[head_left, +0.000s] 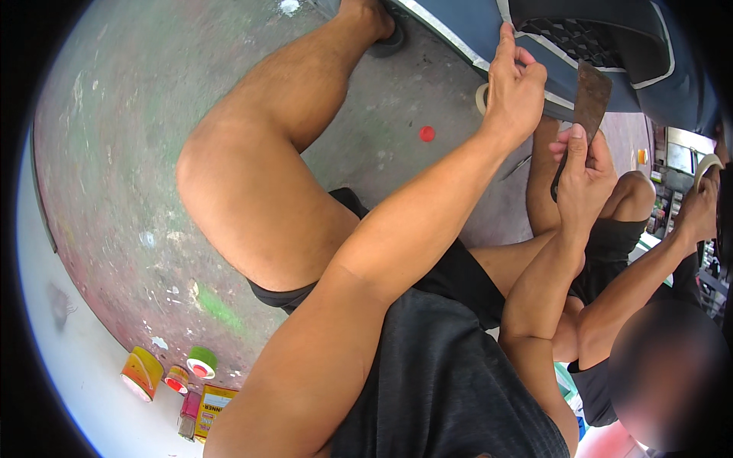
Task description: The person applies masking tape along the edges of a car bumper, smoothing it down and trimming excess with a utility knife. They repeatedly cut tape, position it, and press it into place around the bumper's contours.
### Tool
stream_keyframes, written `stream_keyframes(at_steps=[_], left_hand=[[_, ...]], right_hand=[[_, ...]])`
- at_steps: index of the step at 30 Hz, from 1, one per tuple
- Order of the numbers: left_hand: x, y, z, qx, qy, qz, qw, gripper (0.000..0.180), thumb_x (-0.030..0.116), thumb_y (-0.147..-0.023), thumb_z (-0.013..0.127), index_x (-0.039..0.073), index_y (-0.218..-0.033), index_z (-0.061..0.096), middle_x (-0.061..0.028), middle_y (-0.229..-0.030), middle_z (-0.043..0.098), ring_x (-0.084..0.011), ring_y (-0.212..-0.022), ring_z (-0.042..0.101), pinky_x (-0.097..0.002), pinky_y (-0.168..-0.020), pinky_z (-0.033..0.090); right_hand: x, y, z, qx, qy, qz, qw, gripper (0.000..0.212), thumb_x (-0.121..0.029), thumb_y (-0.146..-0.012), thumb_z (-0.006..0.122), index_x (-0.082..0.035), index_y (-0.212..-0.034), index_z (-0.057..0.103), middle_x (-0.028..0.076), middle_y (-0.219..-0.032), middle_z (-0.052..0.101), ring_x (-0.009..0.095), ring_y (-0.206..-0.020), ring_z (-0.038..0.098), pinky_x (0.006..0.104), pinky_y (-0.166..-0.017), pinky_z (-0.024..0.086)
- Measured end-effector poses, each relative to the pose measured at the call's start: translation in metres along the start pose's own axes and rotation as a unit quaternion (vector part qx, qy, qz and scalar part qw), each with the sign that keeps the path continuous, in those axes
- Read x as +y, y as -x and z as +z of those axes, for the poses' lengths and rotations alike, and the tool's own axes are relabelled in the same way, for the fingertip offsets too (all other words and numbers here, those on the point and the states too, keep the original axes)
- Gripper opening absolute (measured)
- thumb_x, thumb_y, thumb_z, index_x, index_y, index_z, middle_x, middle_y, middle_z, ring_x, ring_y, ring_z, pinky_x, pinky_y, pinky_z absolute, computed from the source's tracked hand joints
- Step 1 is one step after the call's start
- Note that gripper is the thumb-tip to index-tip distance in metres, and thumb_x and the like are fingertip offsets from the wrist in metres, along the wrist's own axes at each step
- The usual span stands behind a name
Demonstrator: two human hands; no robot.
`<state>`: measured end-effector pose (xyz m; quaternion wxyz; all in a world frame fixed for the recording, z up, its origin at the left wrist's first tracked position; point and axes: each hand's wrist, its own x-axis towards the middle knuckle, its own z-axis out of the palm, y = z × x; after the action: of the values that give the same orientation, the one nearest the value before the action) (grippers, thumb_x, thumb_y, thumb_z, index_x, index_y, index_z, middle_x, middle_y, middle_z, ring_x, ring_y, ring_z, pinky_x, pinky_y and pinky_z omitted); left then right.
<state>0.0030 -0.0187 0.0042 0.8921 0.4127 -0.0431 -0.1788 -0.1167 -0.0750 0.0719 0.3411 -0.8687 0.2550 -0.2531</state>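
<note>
My left hand [517, 88] stretches its index finger onto a pale strip of masking tape [505, 11] along the edge of a blue car bumper [450, 21]. Its other fingers are loosely curled, with nothing seen in them. Closed round a scraper [592, 95], my right hand [586, 172] keeps the flat, rusty blade upright, close to the bumper's lower edge. The dark handle end pokes out below my fingers. Tape also borders the black grille [576, 42]. Partly hidden behind my left wrist is a roll of tape [482, 99].
A red round cap [427, 134] lies on the paint-stained floor [252, 179]. Cans [143, 372] and a yellow tin [212, 408] stand by the white wall at lower left. Close on my right, a co-worker's hand [696, 210] holds a tape roll [707, 166].
</note>
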Motion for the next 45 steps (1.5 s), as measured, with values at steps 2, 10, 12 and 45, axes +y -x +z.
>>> stream_keyframes(at_steps=[2, 10, 12, 45], left_hand=[[-0.002, 0.0, 0.001, 0.005, 0.036, -0.006, 0.999, 0.083, 0.003, -0.087, 0.053, -0.011, -0.163, 0.022, -0.0051, -0.101, 0.054, -0.0129, -0.077, 0.057, -0.0265, -0.072, 0.05], [-0.004, -0.001, 0.012, 0.07, 0.039, 0.002, 0.997, 0.086, 0.01, -0.082, 0.055, -0.01, -0.161, 0.027, -0.0082, -0.109, 0.046, -0.0176, -0.097, 0.053, -0.0297, -0.086, 0.047], [-0.005, -0.003, 0.017, 0.094, 0.011, 0.008, 0.995, 0.08, 0.009, -0.083, 0.053, -0.012, -0.158, 0.032, -0.0115, -0.11, 0.044, -0.0224, -0.102, 0.052, -0.0329, -0.091, 0.046], [0.012, -0.02, -0.006, 0.086, -0.099, 0.096, 0.987, 0.061, 0.018, -0.097, 0.042, -0.01, -0.151, 0.046, -0.0166, -0.121, 0.06, -0.029, -0.115, 0.057, -0.0355, -0.105, 0.042]], right_hand=[[-0.003, 0.003, 0.001, -0.005, 0.002, 0.003, 1.0, 0.024, -0.021, -0.107, 0.066, 0.002, -0.107, 0.073, 0.006, -0.086, 0.072, 0.011, -0.073, 0.068, 0.0252, -0.066, 0.053], [-0.007, 0.009, -0.007, -0.009, 0.003, 0.006, 1.0, 0.023, -0.018, -0.107, 0.064, 0.003, -0.11, 0.072, 0.006, -0.087, 0.071, 0.011, -0.074, 0.068, 0.0244, -0.066, 0.052], [-0.007, 0.011, -0.01, -0.005, 0.003, 0.009, 1.0, 0.023, -0.018, -0.107, 0.064, 0.003, -0.11, 0.072, 0.006, -0.087, 0.071, 0.011, -0.074, 0.068, 0.0244, -0.066, 0.052], [0.04, 0.05, -0.016, -0.031, -0.021, 0.122, 0.992, 0.026, -0.023, -0.107, 0.064, 0.001, -0.101, 0.07, 0.005, -0.084, 0.069, 0.01, -0.072, 0.066, 0.0251, -0.065, 0.051]])
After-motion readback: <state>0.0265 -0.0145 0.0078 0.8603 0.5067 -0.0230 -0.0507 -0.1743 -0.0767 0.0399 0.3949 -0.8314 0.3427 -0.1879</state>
